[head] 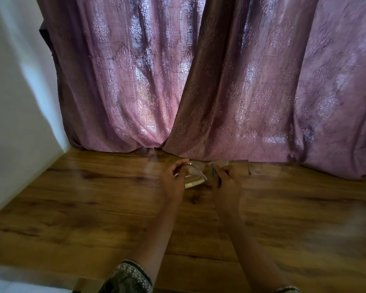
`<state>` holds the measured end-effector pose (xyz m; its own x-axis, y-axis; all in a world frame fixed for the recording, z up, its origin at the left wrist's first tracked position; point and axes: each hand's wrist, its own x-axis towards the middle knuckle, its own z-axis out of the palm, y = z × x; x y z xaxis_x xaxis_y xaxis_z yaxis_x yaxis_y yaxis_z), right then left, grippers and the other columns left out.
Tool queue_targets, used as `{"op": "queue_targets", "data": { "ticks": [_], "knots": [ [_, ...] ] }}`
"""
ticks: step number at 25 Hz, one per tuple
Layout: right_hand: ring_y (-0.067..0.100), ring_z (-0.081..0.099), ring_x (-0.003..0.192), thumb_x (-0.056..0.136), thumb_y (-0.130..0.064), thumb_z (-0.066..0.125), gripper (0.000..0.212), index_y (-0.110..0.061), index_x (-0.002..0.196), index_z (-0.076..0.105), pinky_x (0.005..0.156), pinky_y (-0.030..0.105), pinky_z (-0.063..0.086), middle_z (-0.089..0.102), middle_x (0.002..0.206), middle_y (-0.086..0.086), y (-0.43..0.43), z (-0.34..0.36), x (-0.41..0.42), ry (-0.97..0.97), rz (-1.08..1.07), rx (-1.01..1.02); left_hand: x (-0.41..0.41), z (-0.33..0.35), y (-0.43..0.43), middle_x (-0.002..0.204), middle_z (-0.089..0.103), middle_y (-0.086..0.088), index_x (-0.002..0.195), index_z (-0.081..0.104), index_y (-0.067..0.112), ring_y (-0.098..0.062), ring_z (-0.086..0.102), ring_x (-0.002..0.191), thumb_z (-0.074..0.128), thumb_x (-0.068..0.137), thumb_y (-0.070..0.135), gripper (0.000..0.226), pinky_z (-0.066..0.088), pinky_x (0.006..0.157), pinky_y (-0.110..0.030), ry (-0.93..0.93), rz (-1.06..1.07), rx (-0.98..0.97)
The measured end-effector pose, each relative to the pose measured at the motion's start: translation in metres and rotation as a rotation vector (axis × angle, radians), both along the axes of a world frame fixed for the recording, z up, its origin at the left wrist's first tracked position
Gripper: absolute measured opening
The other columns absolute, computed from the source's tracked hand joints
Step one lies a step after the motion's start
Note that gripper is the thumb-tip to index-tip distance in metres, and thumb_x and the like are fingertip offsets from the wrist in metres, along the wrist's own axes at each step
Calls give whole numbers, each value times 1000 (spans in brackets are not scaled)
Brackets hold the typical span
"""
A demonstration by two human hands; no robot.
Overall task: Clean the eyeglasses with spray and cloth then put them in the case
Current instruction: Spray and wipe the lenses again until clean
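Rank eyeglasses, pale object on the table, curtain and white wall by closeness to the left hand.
1. eyeglasses: gripped by the left hand
2. pale flat object: just beside it, to the right
3. curtain: behind
4. white wall: far left

Wood-grain table (93, 208), pale flat object (193, 183) and curtain hem (220, 154) on it.

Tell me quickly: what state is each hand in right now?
Left hand: grips the clear-framed eyeglasses at one side.
Right hand: pinches the same eyeglasses by the other lens.
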<state>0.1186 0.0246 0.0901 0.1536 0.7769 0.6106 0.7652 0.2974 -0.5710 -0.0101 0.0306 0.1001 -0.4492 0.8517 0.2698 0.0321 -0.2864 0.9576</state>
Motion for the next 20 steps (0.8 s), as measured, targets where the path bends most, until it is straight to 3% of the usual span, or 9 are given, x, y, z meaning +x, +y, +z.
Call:
{"op": "queue_targets", "data": {
  "ticks": [3, 8, 11, 13, 15, 18, 20],
  "knots": [
    [22, 52, 82, 88, -3, 53, 30, -2, 118, 60, 69, 25, 39, 55, 100, 15, -1, 3, 10, 63, -42, -48, -1, -1, -2, 84, 69, 0, 91, 69, 16, -1, 64, 72, 61, 81, -1, 22, 53, 66, -14, 17, -12, 11],
    [25, 57, 79, 87, -1, 55, 29, -3, 114, 63, 68, 28, 47, 57, 97, 15, 10, 10, 8, 53, 14, -41, 3, 6, -2, 80, 67, -1, 92, 69, 7, 6, 62, 61, 63, 82, 0, 14, 47, 57, -7, 44, -27, 33],
    [20, 55, 76, 85, 0, 57, 24, -5, 106, 68, 68, 22, 41, 57, 92, 10, 4, 5, 15, 166, -16, -32, 3, 8, -2, 75, 66, 3, 83, 67, 24, -6, 64, 64, 69, 79, 8, 17, 50, 58, -14, 44, 3, 59],
    [18, 53, 78, 84, 1, 58, 23, -7, 103, 70, 67, 9, 37, 54, 91, 5, 1, 6, 20, 269, -56, -21, 3, 7, 0, 76, 67, 4, 78, 65, 36, -21, 66, 69, 73, 77, 14, 24, 54, 64, -29, 86, 25, 80],
    [17, 54, 79, 83, 3, 59, 21, -6, 99, 70, 64, -2, 35, 57, 92, 7, 0, 8, 26, 366, -75, -10, 4, 7, 1, 75, 66, 7, 75, 65, 36, -23, 66, 71, 73, 76, 13, 25, 55, 66, -35, 105, 31, 100],
    [15, 55, 81, 83, 4, 59, 20, -5, 97, 70, 67, -4, 37, 62, 97, 16, -4, 12, 30, 474, -62, 12, 9, 15, 0, 68, 62, 16, 79, 69, 17, -4, 62, 64, 71, 77, 11, 8, 49, 62, -15, 177, 40, 103],
    [17, 56, 84, 83, 5, 58, 22, -8, 97, 70, 70, -3, 39, 63, 98, 17, -7, 16, 32, 516, -41, 58, 10, 20, 0, 66, 59, 19, 80, 67, 18, 2, 60, 61, 71, 78, 12, 7, 44, 59, -7, 225, 60, 115]
  ]
}}
